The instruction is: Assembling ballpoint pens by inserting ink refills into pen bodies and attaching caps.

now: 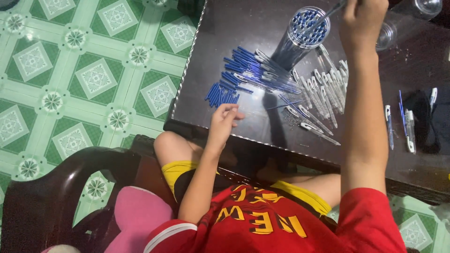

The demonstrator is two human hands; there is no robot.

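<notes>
My right hand (362,21) is closed round a pen (333,9) at the table's far edge; the pen's long axis slants from my fingers down toward the jar (305,29), its tip over the jar's open mouth. The clear jar stands upright, packed with blue-capped pens on end. My left hand (223,119) rests near the table's near edge, fingers curled narrow, thumb and forefinger pinched together; I cannot tell whether anything is between them. Just beyond it lies a heap of blue caps (220,95), and past that a fan of blue pens (255,70) lying mostly slantwise toward the jar. To the right of the jar, clear barrels (328,89) lie in a loose row, pointing roughly away from me. A few more pens (405,124) lie apart near the right edge, lengthwise to me. The table (225,28) is dark and glossy with a beaded metal rim. The floor (93,75) is green and white patterned tile. A dark chair (61,187) holds a pink cushion (136,215) at my left.
</notes>
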